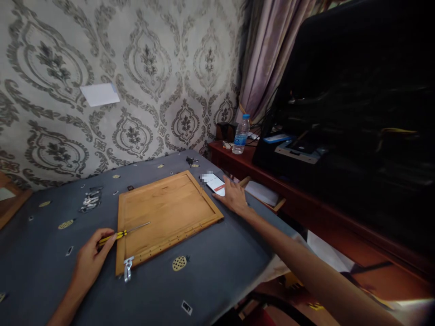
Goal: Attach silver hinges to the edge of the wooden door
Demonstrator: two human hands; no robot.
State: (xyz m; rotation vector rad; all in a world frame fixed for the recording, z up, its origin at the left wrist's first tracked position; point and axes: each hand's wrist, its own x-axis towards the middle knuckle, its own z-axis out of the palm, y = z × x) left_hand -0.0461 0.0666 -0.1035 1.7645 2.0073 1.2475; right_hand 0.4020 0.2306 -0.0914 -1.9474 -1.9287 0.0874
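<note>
At the far left I saw part of another wooden piece [15, 201], out at nine o'clock from the main wooden panel. Nearer, also about nine o'clock, a cluster of shiny metal fittings [91, 199] lay on the blue-grey tablecloth [217, 276]. My left hand [91, 254] was at the panel's eight o'clock, its fingers closed round the yellow-and-black handle of a screwdriver [121, 234]; the shaft pointed to two o'clock over the wood — I couldn't tell whether the tip touched it. The wooden panel [170, 206] lay flat on the cloth, a row of small dark holes along its near edge. At its seven o'clock corner, one metal hinge [128, 268] overlapped the rim and jutted out towards me. A small black object [190, 160] lay at one o'clock, and a lit phone [217, 184] at two, just beside the panel. My right hand [235, 195] was at the phone's near right side, fingers spread and slightly bent — how firmly they touched it, I couldn't tell. Farther off, between one and two o'clock, a blue-capped water bottle [240, 138] stood on a reddish desk [246, 156], left of a large black screen [360, 90].
</note>
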